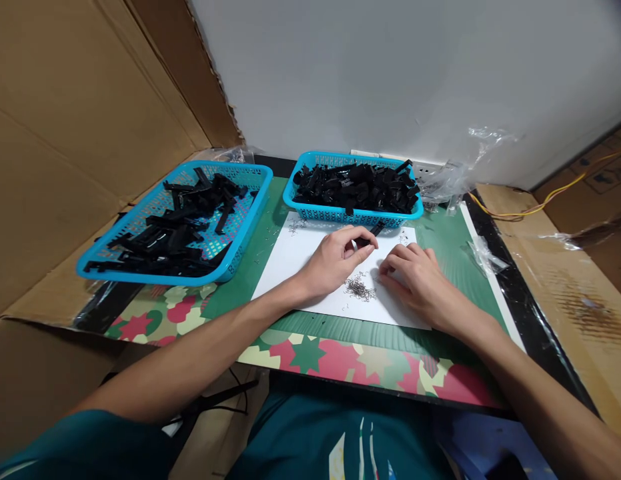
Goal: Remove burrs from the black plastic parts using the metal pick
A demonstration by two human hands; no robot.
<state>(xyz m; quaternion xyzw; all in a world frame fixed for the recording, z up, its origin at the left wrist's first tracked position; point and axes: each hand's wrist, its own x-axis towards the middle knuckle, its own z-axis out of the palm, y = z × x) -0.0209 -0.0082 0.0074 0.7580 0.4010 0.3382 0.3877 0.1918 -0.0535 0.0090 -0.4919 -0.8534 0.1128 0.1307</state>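
Over the white sheet of paper (283, 270), my left hand (335, 259) is closed with thumb and fingers around a black plastic piece (377, 229), whose end sticks out past the fingertips. My right hand (415, 277) hovers low at the right side of the sheet, its fingers curled together; whatever they may hold is hidden. Between the two hands lies a small pile of tiny metal parts (359, 288), too small to name for sure. A few more loose bits (296, 227) are scattered at the sheet's upper left.
A blue basket (235, 250) with black plastic pieces stands at the left. Behind the paper is a second blue basket (350, 217), heaped with black pieces. Clear plastic bags (447, 183) and a yellow cable (520, 215) lie at the right. Cardboard (100, 100) walls the left side.
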